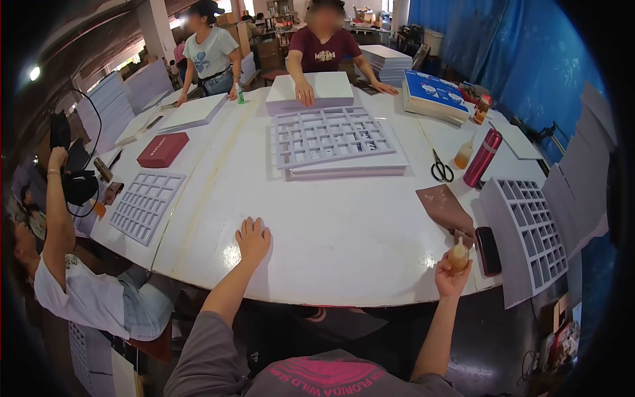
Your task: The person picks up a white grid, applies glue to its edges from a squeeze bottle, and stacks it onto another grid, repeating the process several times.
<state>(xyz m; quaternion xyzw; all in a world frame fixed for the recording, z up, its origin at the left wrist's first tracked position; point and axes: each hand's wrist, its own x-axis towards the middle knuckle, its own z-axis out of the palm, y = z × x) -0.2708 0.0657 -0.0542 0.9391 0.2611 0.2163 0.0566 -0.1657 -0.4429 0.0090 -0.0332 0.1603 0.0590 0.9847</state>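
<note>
My left hand [254,241] rests flat on the white table [331,231] near its front edge, fingers spread, holding nothing. My right hand [452,279] is wrapped round a small squeeze bottle [458,257] of amber liquid, its nozzle pointing up. Just beyond that bottle lies a brown cloth-like piece [444,206], and a dark phone [488,251] is to its right. Farther off, at the table's middle, a white grid tray [331,137] with many compartments sits slightly askew on a stack of white boards [350,171].
Scissors [441,167], a second squeeze bottle [464,155] and a red flask [483,157] stand or lie at right, beside stacked grid trays [529,231]. Another grid tray [147,206] and a red box [163,149] are at left. Co-workers are at the far and left sides.
</note>
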